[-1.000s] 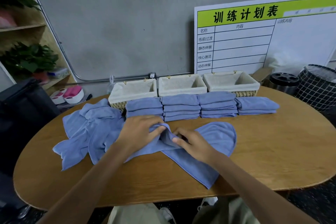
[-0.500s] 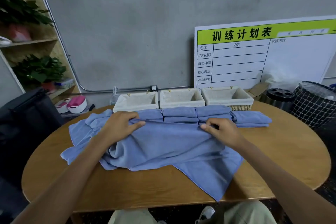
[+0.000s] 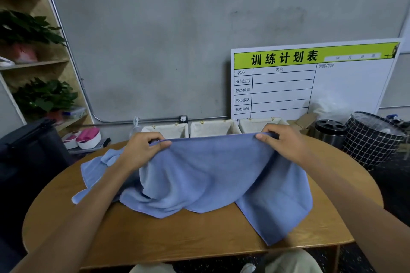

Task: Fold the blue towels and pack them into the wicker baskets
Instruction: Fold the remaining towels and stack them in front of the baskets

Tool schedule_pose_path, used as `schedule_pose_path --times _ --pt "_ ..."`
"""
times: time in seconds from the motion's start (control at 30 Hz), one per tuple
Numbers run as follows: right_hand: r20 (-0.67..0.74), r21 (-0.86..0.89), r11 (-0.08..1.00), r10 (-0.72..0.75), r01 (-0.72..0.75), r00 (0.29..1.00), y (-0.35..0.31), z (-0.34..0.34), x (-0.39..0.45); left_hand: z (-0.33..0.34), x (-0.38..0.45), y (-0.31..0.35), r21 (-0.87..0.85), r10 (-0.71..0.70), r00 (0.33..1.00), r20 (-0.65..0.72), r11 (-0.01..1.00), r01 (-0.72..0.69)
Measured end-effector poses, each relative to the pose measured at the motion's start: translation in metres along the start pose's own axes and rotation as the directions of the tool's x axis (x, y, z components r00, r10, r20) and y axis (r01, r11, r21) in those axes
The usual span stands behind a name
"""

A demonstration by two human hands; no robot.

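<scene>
We record a blue towel held up above the wooden table at the centre of the frame. The left hand pinches the towel's top edge at centre left, thumb and fingers clamped on the cloth. The right hand grips the same edge at centre right, its fingers curled round the cloth with the thumb laid along the front. The edge runs taut and nearly level between the two hands. The body of the towel hangs down from it in folds, and its lower part rests on the table, one corner reaching toward the near table edge at lower right.

More blue cloth lies rumpled on the table at centre left, partly behind the left forearm; we cannot tell how many towels it contains.

Three wicker baskets with pale fabric liners stand in a row at the far edge of the table, just behind the raised towel edge. The towel hides their lower halves.

A whiteboard with a green header leans against the grey wall at upper right. A dark checked hamper and a metal bin stand at far right. A wooden shelf with potted plants occupies the upper left.
</scene>
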State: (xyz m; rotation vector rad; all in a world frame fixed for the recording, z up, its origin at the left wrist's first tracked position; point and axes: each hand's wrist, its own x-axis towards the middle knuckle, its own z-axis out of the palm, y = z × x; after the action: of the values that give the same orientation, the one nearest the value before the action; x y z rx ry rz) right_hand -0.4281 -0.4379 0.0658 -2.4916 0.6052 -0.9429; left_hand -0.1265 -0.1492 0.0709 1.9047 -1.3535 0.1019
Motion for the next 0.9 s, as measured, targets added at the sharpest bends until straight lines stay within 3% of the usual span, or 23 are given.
schedule_pose_path --times 0.23,0.4,0.53,0.67,0.77,0.9 --pt "-0.067 -0.245 0.968 0.038 -0.053 0.997 -0.004 -0.021 -0.006 -0.022 -0.004 0.011 0.23 0.186 0.98 -0.066 0.959 -0.167" --pt "-0.169 -0.265 0.961 -0.133 0.085 0.977 -0.025 -0.055 -0.003 -0.053 -0.011 0.027 0.456 0.385 0.907 -0.17 0.847 -0.274" --pt "-0.196 -0.339 0.931 -0.211 0.136 0.958 -0.045 -0.088 0.029 -0.082 0.001 0.025 0.475 0.352 0.914 -0.199 0.851 -0.224" --pt "-0.119 -0.388 0.916 -0.158 0.1 0.98 -0.03 -0.078 0.067 -0.077 0.027 -0.003 0.517 0.262 0.929 -0.259 0.851 -0.096" --pt "0.014 -0.465 0.882 -0.088 0.084 0.996 0.008 -0.037 0.079 -0.036 0.041 -0.034 0.593 0.275 0.927 -0.254 0.801 -0.075" --pt "0.136 -0.495 0.866 -0.003 0.071 0.991 0.082 0.03 0.06 0.041 0.031 -0.101 0.532 0.219 0.96 -0.176 0.841 -0.094"
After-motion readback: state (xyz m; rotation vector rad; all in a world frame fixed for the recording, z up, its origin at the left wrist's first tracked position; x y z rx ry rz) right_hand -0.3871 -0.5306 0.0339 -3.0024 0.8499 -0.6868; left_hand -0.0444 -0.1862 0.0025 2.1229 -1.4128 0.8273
